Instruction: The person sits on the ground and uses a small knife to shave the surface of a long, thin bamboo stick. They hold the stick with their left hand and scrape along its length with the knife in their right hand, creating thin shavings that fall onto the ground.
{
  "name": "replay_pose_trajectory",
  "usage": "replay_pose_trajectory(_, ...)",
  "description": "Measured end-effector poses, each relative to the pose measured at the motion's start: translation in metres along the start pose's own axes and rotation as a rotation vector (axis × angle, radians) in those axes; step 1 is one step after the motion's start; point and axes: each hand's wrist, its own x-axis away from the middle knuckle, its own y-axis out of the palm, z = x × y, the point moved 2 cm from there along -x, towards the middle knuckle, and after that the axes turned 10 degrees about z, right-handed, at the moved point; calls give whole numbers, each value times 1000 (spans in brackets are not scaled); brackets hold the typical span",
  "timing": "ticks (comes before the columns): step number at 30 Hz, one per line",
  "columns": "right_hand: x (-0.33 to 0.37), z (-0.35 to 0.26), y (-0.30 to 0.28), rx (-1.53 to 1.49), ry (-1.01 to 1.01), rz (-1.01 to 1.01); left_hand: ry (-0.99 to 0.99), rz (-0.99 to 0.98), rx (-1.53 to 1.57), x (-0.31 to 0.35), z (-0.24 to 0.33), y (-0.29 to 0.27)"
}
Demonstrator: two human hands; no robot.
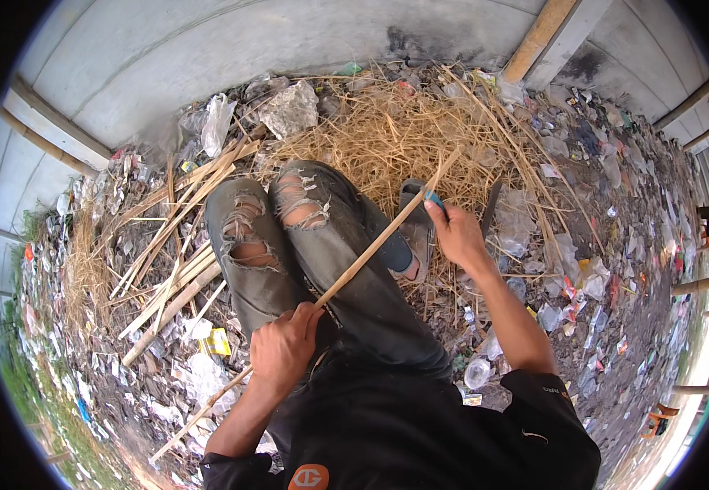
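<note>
A long, thin bamboo strip (362,263) runs slantwise over my lap, from the lower left up to the straw in front of my knees. My left hand (282,346) is closed in a fist around its middle, above my thigh. Beside the strip's upper end, my right hand (457,235) is closed, its thumb pressing a small blue-and-dark object (433,199) against or right next to the strip. What this object is, I cannot make out. A dark, flat blade-like piece (491,206) shows just beyond the right hand's fingers; whether the hand holds it is unclear.
Pale straw-like shavings (395,131) lie heaped ahead of my torn trousers (248,237). Several bamboo strips (176,286) are stacked by my left leg, and longer ones (517,147) lie at the right. Plastic litter (206,380) covers the ground. A grey wall (207,57) stands behind.
</note>
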Motion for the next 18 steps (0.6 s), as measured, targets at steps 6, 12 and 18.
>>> replay_pose_trajectory(6,-92,201,-98,141,303,495,-20,16,-92,77,-80,-34)
replay_pose_trajectory(12,-55,105,-76,-249,205,155,-57,68,-31,59,-55,-14)
replay_pose_trajectory(18,21,3,-24,-99,-107,-66,-84,31,19,25,-30,-1)
